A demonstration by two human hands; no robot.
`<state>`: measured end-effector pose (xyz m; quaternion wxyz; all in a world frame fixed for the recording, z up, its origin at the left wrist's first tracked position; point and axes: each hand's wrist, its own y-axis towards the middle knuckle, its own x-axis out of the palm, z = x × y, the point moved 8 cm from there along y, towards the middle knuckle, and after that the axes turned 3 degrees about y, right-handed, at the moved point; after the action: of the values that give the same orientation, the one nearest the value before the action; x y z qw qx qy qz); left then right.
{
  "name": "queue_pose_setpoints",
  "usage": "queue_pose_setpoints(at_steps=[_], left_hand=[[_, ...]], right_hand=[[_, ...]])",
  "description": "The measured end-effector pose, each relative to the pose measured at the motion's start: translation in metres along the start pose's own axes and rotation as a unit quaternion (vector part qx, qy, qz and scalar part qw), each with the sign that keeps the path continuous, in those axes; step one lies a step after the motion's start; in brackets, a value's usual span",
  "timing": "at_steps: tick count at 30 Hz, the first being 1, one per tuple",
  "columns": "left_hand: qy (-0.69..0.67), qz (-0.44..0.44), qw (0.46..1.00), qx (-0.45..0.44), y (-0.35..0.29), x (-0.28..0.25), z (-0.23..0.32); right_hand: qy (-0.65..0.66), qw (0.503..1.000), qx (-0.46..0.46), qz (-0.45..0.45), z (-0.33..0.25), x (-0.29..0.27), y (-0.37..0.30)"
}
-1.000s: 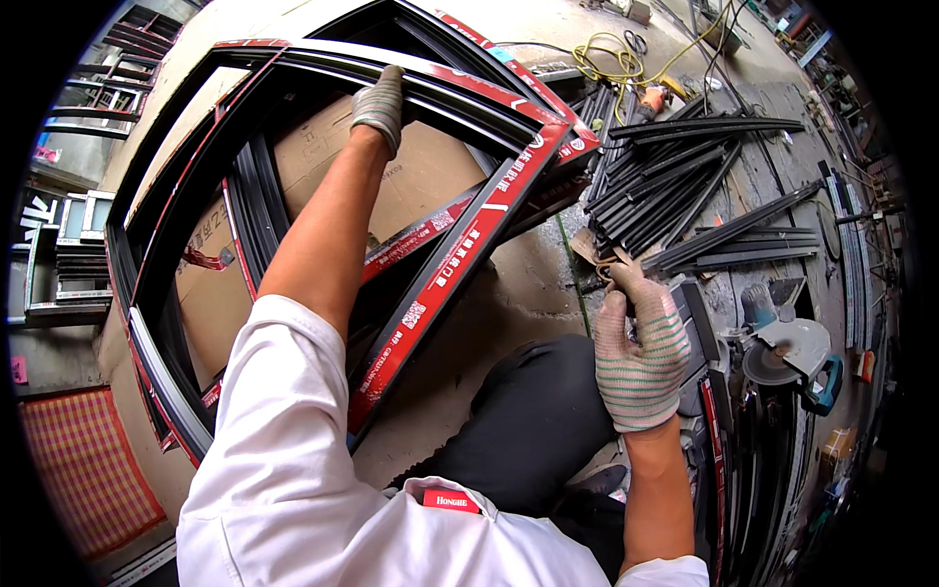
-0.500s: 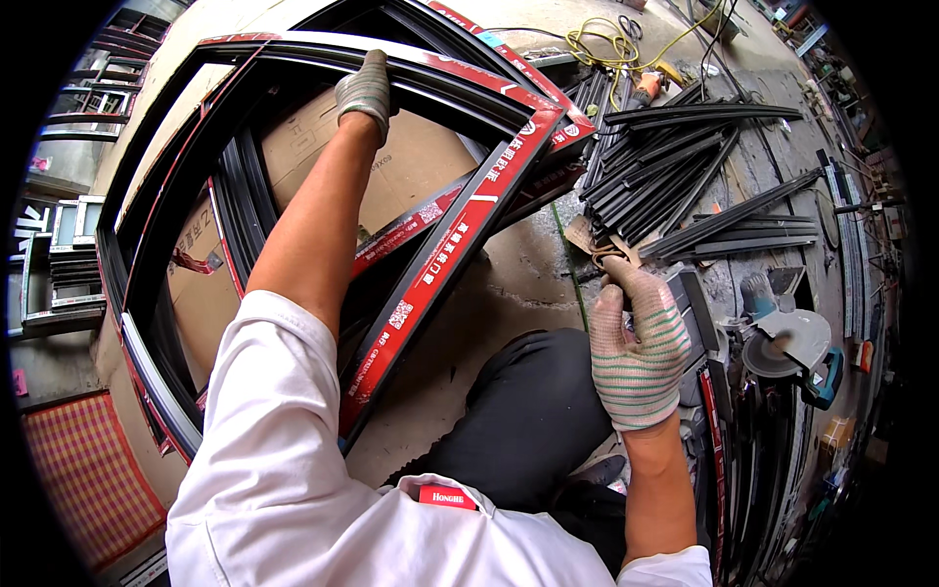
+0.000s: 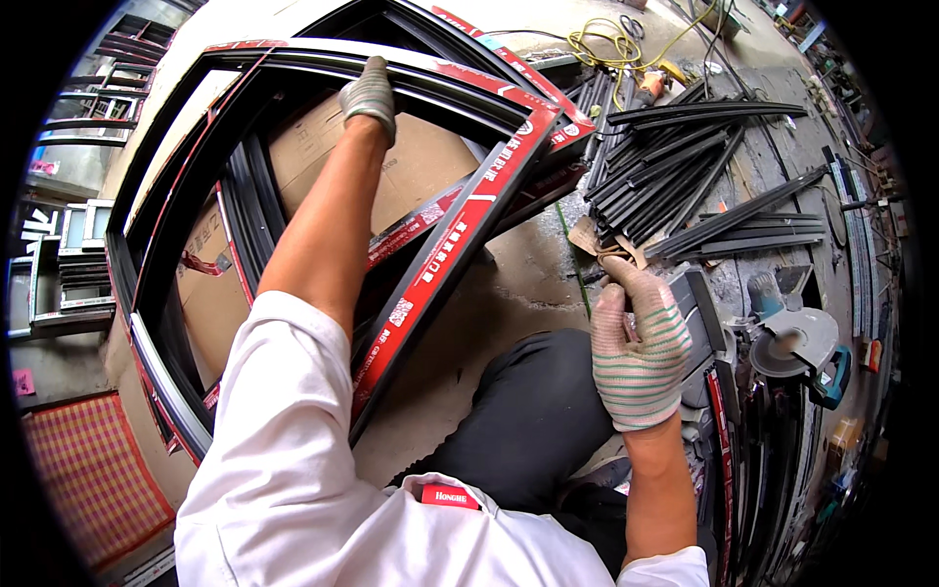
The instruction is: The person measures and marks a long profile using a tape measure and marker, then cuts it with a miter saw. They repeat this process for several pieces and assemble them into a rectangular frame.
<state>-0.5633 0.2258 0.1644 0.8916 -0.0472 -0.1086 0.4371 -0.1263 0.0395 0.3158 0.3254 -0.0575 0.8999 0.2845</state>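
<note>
A large black window frame [image 3: 455, 247] with red printed protective film along its bars leans tilted in front of me. My left hand [image 3: 370, 98], in a striped knit glove, is closed over its upper bar. Held up over the floor to the right of the frame is my gloved right hand [image 3: 641, 352]. Its fingers are bent, with a gap between thumb and forefinger, and I see nothing in it. Just beyond its fingertips, brown scraps [image 3: 587, 235] lie on the floor. Behind the frame are a similar frame [image 3: 509, 68] and cardboard [image 3: 421, 161].
A pile of black profile strips [image 3: 655, 166] lies to the far right, near an orange power tool [image 3: 650, 86] and a yellow cable [image 3: 597, 44]. A saw with a round blade [image 3: 797, 338] sits at the right. A checked cloth [image 3: 93, 470] lies lower left.
The view has shifted slightly, and the frame with my left hand on it appears a little farther right. Both hands keep the same pose.
</note>
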Motion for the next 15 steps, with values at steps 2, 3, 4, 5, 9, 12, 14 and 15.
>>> queue_pose_setpoints(at_steps=[2,3,4,5,9,12,14,15], left_hand=[[0.093,0.067,0.993,0.014,0.009,-0.012,0.002],[0.118,0.083,0.989,0.012,0.016,-0.016,0.005],[0.127,0.053,0.990,0.023,-0.008,0.006,0.011],[0.115,0.038,0.992,0.032,-0.005,0.011,0.015],[0.135,-0.004,0.991,-0.015,0.007,0.007,0.011],[0.213,-0.018,0.976,-0.046,0.011,0.003,0.015],[0.233,-0.023,0.970,-0.058,-0.003,0.006,0.021],[0.239,-0.039,0.968,-0.060,0.005,0.007,0.019]], right_hand=[[-0.004,1.000,-0.023,0.012,-0.005,0.000,0.003],[0.004,1.000,-0.004,0.006,-0.002,0.002,0.001],[-0.005,1.000,0.023,0.001,0.006,-0.004,-0.004],[-0.002,1.000,0.029,0.006,0.006,-0.007,-0.005],[0.018,0.999,0.050,0.012,0.005,-0.005,-0.008],[0.014,1.000,0.016,0.020,0.001,-0.003,-0.006],[0.002,1.000,-0.004,0.026,-0.001,-0.008,-0.005],[0.001,1.000,-0.011,0.029,-0.002,-0.010,-0.004]])
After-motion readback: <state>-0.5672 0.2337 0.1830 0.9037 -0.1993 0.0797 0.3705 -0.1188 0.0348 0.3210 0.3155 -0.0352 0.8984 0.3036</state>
